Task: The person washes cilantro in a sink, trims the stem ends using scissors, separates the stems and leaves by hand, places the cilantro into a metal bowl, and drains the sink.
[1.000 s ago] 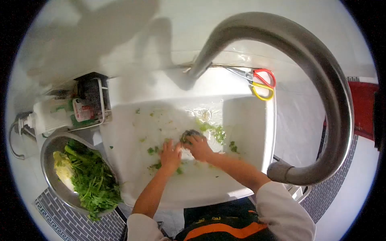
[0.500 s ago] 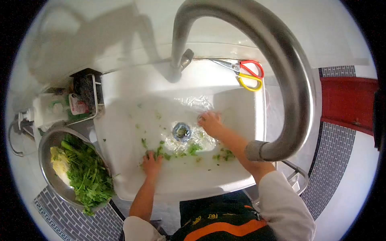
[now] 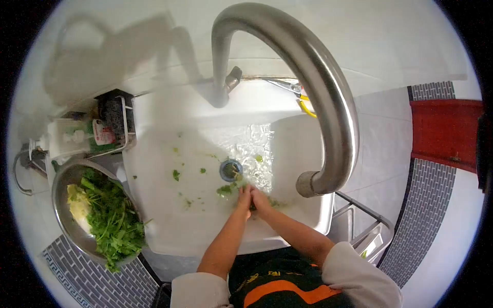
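Observation:
My left hand point(image 3: 243, 198) and my right hand point(image 3: 260, 201) are pressed together low in the white sink point(image 3: 154, 226). Their fingers are closed, and whatever lies between the palms is hidden. Just beyond the fingertips are wet green leaf scraps point(image 3: 225, 190), beside the round drain point(image 3: 230, 170). More leaf bits point(image 3: 176, 175) float in shallow water on the left, and a pale green piece point(image 3: 259, 158) lies in the rippling water on the right.
A curved metal faucet point(image 3: 336, 92) arches over the sink's right side, partly covering scissors point(image 3: 306, 107) on the back ledge. At left stands a steel bowl point(image 3: 60, 205) of leafy greens point(image 3: 115, 226), near a rack point(image 3: 125, 120) with bottles. Another metal rack point(image 3: 377, 220) is at right.
My hands were apart, the left at the near left and the right beyond the drain; they have come together near the middle. The leaf scraps along the near side have been gathered or shifted.

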Demonstrator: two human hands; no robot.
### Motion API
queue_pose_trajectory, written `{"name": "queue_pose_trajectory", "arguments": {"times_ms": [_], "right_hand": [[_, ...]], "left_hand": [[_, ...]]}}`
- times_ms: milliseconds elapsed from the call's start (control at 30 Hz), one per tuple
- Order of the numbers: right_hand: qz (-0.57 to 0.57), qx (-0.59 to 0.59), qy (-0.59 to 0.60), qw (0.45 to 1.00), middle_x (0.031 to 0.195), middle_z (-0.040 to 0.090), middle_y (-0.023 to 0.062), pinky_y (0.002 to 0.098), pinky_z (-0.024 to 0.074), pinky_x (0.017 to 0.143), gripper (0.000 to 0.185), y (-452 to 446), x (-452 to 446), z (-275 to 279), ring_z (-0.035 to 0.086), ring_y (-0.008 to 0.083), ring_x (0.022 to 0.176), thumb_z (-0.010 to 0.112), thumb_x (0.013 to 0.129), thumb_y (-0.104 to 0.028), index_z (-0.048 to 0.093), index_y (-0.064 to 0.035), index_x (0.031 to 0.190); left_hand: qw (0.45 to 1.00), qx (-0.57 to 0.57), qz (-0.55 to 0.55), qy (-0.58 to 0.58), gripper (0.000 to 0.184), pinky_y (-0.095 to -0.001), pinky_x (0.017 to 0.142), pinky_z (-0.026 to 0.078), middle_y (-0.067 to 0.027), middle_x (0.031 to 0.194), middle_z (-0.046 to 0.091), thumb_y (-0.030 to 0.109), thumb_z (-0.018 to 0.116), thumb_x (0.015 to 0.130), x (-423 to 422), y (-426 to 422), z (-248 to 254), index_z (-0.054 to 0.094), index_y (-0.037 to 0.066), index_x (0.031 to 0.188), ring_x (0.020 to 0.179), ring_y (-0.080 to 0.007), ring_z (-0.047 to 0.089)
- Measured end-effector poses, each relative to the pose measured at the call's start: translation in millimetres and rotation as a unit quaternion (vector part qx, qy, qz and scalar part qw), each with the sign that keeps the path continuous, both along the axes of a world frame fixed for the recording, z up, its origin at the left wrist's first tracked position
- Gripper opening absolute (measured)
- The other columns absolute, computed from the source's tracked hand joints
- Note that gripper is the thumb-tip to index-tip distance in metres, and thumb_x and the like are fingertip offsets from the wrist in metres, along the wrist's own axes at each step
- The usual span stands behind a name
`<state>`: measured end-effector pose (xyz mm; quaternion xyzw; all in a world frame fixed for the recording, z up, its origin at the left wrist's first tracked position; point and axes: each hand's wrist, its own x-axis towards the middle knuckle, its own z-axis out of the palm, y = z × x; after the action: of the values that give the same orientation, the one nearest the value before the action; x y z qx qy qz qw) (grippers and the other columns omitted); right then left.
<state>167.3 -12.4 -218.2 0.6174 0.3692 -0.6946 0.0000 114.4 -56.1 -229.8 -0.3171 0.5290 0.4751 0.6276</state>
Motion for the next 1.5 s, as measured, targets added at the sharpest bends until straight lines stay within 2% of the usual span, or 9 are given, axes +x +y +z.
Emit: {"name": "queue_pose_trajectory", "arguments": {"times_ms": [233, 333, 400, 467, 533, 667, 933, 1200, 1500], "right_hand": [[-0.060, -0.207, 0.177, 0.960, 0.087, 0.050, 0.0024, 0.0298, 0.0400, 0.067, 0.035, 36, -51, 143, 0.047, 0.0133, 0.079, 0.042, 0.078, -0.020, 0.043, -0.0092, 0.112], [0.335, -0.123, 0.195, 0.914, 0.087, 0.049, 0.0038, 0.0317, 0.0400, 0.069, 0.042, 61, -68, 156, 0.046, 0.0151, 0.082, 0.044, 0.078, -0.022, 0.037, -0.0073, 0.117], [0.538, 0.074, 0.061, 0.837, 0.091, 0.047, 0.0072, 0.0316, 0.0384, 0.074, 0.043, 83, -83, 144, 0.045, 0.0196, 0.088, 0.048, 0.077, -0.023, 0.038, -0.0099, 0.116], [0.346, 0.575, 0.013, 0.741, 0.092, 0.047, 0.0093, 0.0346, 0.0381, 0.075, 0.040, 87, -63, 66, 0.045, 0.0246, 0.086, 0.053, 0.074, -0.023, 0.043, -0.0158, 0.112], [0.287, 0.639, -0.132, 0.701, 0.093, 0.048, 0.0100, 0.0386, 0.0375, 0.076, 0.032, 115, -72, 82, 0.045, 0.0282, 0.086, 0.056, 0.072, -0.025, 0.050, -0.0163, 0.102], [0.116, 0.435, 0.015, 0.893, 0.093, 0.046, 0.0125, 0.0388, 0.0336, 0.079, 0.032, 99, -58, -11, 0.042, 0.0289, 0.088, 0.059, 0.070, -0.025, 0.052, -0.0089, 0.096], [0.449, 0.496, 0.000, 0.743, 0.112, 0.028, 0.0187, 0.0405, 0.0328, 0.082, 0.044, -7, -102, 44, 0.036, 0.0348, 0.095, 0.069, 0.057, -0.016, 0.048, -0.0059, 0.095], [0.535, 0.260, 0.077, 0.800, 0.093, 0.046, 0.0175, 0.0316, 0.0351, 0.081, 0.028, -60, -96, 4, 0.042, 0.0274, 0.091, 0.049, 0.070, -0.007, 0.051, -0.0044, 0.098], [0.255, -0.034, 0.227, 0.939, 0.129, 0.020, 0.0164, 0.0326, 0.0194, 0.096, 0.056, -82, -122, 99, 0.021, 0.0283, 0.118, 0.044, 0.079, -0.024, 0.019, -0.0079, 0.126]], "left_hand": [[0.987, 0.022, 0.011, 0.157, 0.050, -0.0297, 0.070, 0.042, -0.0100, 0.107, 0.044, 0.020, 0.053, 0.076, -47, -16, 124, 0.031, 0.005, 0.119, 0.091, -0.0186, 0.047], [0.981, 0.031, 0.014, 0.192, 0.039, -0.0265, 0.061, 0.046, -0.0089, 0.097, 0.049, 0.008, 0.052, 0.076, -58, -55, 127, 0.038, 0.003, 0.112, 0.078, -0.0173, 0.052], [0.972, 0.016, 0.011, 0.234, 0.033, -0.0267, 0.054, 0.048, -0.0084, 0.090, 0.052, 0.004, 0.052, 0.075, -66, -74, 132, 0.042, 0.004, 0.107, 0.068, -0.0176, 0.055], [0.965, -0.060, 0.111, 0.230, 0.029, -0.0283, 0.050, 0.048, -0.0083, 0.081, 0.053, -0.001, 0.051, 0.074, -79, -88, 154, 0.044, 0.003, 0.102, 0.064, -0.0173, 0.055], [0.965, -0.037, 0.124, 0.228, 0.023, -0.0296, 0.047, 0.048, -0.0079, 0.076, 0.053, 0.000, 0.051, 0.075, -89, -105, 159, 0.046, 0.003, 0.097, 0.064, -0.0173, 0.055], [0.958, -0.057, 0.166, 0.228, 0.018, -0.0318, 0.047, 0.049, -0.0081, 0.077, 0.053, 0.000, 0.050, 0.075, -97, -120, 161, 0.046, 0.003, 0.092, 0.063, -0.0182, 0.055], [0.954, -0.040, 0.260, 0.146, 0.024, -0.0351, 0.058, 0.049, -0.0094, 0.085, 0.053, -0.001, 0.047, 0.075, -103, -111, 149, 0.045, 0.004, 0.098, 0.071, -0.0223, 0.055], [0.950, -0.084, 0.268, 0.138, 0.028, -0.0377, 0.060, 0.048, -0.0093, 0.089, 0.052, -0.001, 0.045, 0.074, -108, -123, 121, 0.044, 0.006, 0.102, 0.073, -0.0235, 0.055], [0.952, 0.009, 0.279, 0.125, 0.033, -0.0317, 0.058, 0.046, -0.0090, 0.094, 0.050, -0.001, 0.051, 0.073, -107, -110, 121, 0.042, 0.002, 0.104, 0.080, -0.0196, 0.052]]}}
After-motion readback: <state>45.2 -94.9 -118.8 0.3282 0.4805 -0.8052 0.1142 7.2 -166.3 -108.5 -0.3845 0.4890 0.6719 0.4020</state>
